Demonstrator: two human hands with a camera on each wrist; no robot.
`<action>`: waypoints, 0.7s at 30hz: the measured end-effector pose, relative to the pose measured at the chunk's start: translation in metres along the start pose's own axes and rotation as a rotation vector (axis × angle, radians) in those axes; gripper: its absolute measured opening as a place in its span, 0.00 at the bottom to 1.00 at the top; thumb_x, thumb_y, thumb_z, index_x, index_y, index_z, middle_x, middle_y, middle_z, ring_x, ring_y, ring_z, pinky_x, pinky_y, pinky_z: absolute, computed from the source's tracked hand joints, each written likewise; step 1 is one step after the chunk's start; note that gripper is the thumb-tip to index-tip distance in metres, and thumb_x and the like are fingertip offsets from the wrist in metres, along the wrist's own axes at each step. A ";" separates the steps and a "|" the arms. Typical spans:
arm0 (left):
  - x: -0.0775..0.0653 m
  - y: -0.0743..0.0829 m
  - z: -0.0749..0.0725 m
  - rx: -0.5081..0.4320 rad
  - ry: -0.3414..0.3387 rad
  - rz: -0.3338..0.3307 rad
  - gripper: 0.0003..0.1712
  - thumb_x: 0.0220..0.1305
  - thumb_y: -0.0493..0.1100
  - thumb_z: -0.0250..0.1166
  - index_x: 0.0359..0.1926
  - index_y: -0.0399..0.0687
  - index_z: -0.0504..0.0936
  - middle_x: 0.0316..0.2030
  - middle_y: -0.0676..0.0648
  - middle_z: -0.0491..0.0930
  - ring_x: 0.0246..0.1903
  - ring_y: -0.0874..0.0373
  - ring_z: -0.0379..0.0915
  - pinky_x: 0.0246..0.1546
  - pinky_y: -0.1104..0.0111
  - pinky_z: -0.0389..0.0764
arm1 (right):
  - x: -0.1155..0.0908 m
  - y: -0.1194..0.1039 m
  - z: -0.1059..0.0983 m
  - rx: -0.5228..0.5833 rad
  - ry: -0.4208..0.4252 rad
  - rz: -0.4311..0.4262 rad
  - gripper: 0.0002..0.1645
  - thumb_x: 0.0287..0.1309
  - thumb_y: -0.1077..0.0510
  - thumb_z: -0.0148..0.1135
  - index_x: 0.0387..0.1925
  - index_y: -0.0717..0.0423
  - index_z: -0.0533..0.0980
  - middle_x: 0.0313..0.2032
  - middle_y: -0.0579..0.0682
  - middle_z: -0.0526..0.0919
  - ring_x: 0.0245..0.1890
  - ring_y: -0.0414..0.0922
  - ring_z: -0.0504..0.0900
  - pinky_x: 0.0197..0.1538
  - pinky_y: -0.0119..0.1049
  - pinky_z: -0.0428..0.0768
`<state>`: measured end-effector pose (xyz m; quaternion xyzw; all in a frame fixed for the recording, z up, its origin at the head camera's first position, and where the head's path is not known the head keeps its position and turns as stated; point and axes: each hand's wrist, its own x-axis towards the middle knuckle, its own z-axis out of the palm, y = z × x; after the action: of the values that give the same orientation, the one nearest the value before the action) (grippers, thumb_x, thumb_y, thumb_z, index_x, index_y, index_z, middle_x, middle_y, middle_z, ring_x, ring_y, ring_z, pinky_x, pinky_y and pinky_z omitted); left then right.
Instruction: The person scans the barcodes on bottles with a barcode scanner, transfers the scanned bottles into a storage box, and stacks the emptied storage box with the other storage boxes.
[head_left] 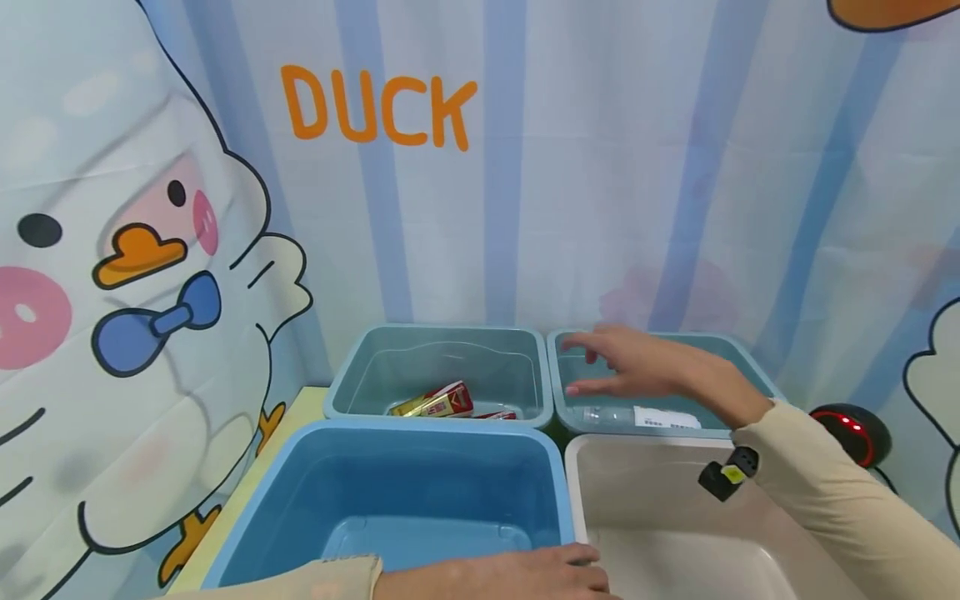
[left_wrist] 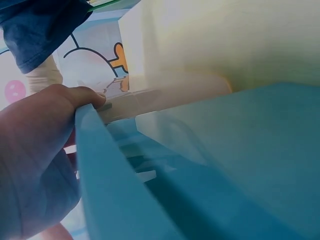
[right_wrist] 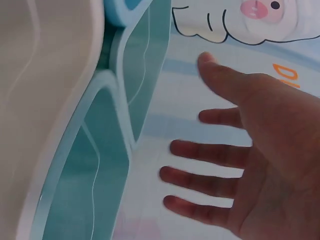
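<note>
My right hand (head_left: 645,362) reaches over the back right teal bin (head_left: 720,342), fingers and thumb spread apart with nothing between them. Below it in that bin lies a clear plastic bottle (head_left: 607,415) with a white label. The right wrist view shows the same hand (right_wrist: 270,150) against the curtain, fingers straight. At the bottom of the head view, my left hand (head_left: 517,575) lies at the side rim of the blue bin (head_left: 435,429). In the left wrist view, this hand (left_wrist: 45,130) grips the blue rim, one digit hooked over its top; the other fingers are mostly hidden.
In the back left teal bin (head_left: 442,331) lie a red and gold box (head_left: 442,402) and another red item (head_left: 497,415). A beige bin (head_left: 637,483) stands at the front right. Beyond it sits a black device with a red light (head_left: 851,433). A duck-print curtain (head_left: 600,167) hangs behind.
</note>
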<state>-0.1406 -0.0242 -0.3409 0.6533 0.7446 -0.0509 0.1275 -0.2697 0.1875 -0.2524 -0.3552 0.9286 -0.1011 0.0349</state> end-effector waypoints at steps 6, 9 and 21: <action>0.000 0.001 0.000 -0.012 0.006 -0.018 0.36 0.68 0.60 0.67 0.74 0.58 0.72 0.68 0.60 0.74 0.68 0.68 0.64 0.68 0.78 0.60 | -0.052 0.026 -0.007 -0.036 -0.057 0.115 0.37 0.67 0.32 0.65 0.62 0.55 0.75 0.50 0.51 0.83 0.48 0.49 0.82 0.47 0.51 0.84; 0.000 0.002 -0.002 0.019 0.001 -0.013 0.37 0.68 0.61 0.66 0.74 0.58 0.72 0.68 0.60 0.75 0.68 0.69 0.65 0.69 0.77 0.59 | -0.078 0.045 -0.009 -0.035 -0.076 0.150 0.33 0.66 0.33 0.66 0.56 0.55 0.77 0.45 0.47 0.83 0.43 0.47 0.82 0.43 0.47 0.83; -0.001 0.003 -0.001 0.077 0.048 0.031 0.35 0.70 0.61 0.65 0.73 0.56 0.73 0.65 0.59 0.77 0.65 0.69 0.68 0.69 0.77 0.58 | -0.170 0.112 0.002 0.042 -0.191 0.469 0.21 0.68 0.41 0.66 0.40 0.55 0.76 0.29 0.45 0.77 0.25 0.41 0.75 0.29 0.36 0.78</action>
<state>-0.1380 -0.0242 -0.3393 0.6703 0.7345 -0.0621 0.0852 -0.2156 0.3819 -0.2792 -0.1371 0.9759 -0.0756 0.1522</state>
